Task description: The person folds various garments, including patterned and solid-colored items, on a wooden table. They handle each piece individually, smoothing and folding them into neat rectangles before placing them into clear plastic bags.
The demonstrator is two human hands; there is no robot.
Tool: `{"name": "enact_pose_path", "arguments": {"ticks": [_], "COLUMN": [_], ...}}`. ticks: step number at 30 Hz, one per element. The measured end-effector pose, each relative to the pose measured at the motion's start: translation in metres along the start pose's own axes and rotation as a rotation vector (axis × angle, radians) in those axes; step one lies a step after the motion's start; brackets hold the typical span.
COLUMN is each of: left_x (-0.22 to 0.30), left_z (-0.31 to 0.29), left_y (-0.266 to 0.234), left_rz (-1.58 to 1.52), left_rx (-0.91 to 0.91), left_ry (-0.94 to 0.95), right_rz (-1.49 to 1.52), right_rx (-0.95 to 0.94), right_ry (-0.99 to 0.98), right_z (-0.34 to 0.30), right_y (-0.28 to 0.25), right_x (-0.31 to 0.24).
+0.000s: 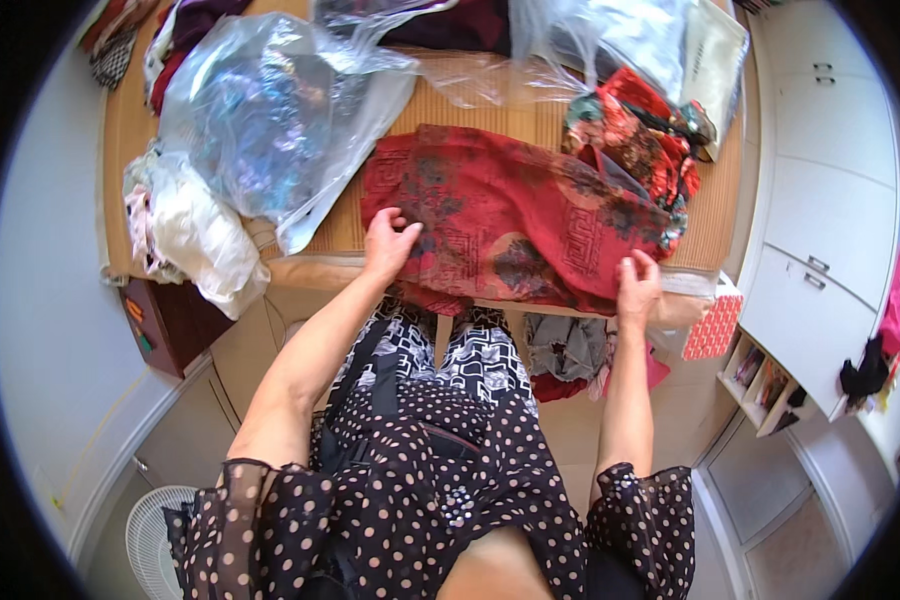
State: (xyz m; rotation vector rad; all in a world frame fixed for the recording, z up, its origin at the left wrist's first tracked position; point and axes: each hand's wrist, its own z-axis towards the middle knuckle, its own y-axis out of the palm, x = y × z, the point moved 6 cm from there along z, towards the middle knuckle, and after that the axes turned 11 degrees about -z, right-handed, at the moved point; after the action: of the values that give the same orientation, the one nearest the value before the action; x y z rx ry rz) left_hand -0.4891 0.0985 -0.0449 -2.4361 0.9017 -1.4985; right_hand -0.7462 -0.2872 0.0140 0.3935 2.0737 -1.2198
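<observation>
A dark red garment (500,215) with black floral and square-spiral patterns lies folded across the near part of the bed-like surface, and its near edge hangs a little over the front. My left hand (392,243) is at its left near corner, with fingers curled on the edge of the cloth. At the right near corner, my right hand (638,285) pinches the edge between thumb and fingers. Its exact garment type is hidden by the folds. A crumpled orange-red floral cloth (645,140) touches its far right side.
A clear plastic bag (260,120) with bluish contents lies left of the garment, beside a white bag (205,225). More plastic-wrapped clothes (610,40) lie at the back. A red-and-white patterned box (713,322) stands at the front right corner. White cabinets (820,180) line the right side; a white fan (160,535) stands lower left.
</observation>
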Motion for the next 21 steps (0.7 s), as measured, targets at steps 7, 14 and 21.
{"name": "enact_pose_path", "arguments": {"ticks": [7, 14, 21], "left_x": [0.069, 0.042, 0.024], "left_z": [-0.041, -0.024, 0.012], "left_y": [0.030, -0.051, -0.014], "left_rz": [0.003, 0.105, -0.315], "left_rx": [-0.149, 0.395, 0.069], "left_ry": [0.198, 0.275, -0.197], "right_rz": [0.017, -0.533, -0.660], "right_rx": [-0.482, -0.229, -0.236], "right_ry": [-0.297, -0.347, -0.344], "right_z": [-0.089, -0.109, -0.102], "right_y": [0.172, 0.237, 0.262], "right_x": [-0.130, -0.189, -0.174]}}
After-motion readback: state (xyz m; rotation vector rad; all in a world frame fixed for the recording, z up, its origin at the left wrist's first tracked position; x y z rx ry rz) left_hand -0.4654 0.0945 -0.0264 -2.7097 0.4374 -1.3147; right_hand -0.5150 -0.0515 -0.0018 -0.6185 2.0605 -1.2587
